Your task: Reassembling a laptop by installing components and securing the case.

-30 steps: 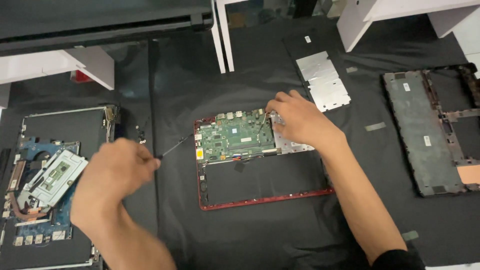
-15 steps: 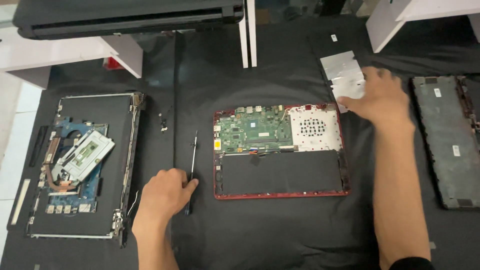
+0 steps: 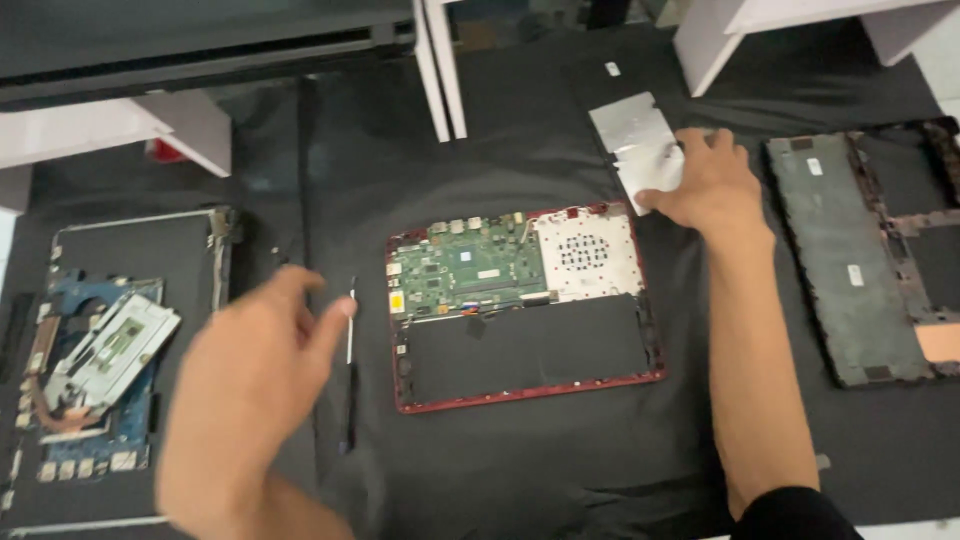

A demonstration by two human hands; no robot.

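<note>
An opened red laptop base [image 3: 525, 390] lies in the middle of the black mat, its green circuit board [image 3: 470, 270] and black battery [image 3: 525, 350] exposed. My right hand [image 3: 712, 180] rests flat on a silver metal plate [image 3: 635, 140] beyond the laptop's right corner. My left hand [image 3: 250, 385] hovers near the camera with fingers apart and nothing in them, just left of a black-handled screwdriver [image 3: 348, 385] lying on the mat.
A second opened laptop with a blue board and metal heatsink [image 3: 100, 350] lies at the left. A dark grey bottom cover [image 3: 860, 260] lies at the right. White table legs [image 3: 440, 60] and a closed dark laptop [image 3: 190, 40] stand at the back.
My right hand moved from the circuit board out to the silver plate. My left hand set the screwdriver down on the mat and lifted away from it.
</note>
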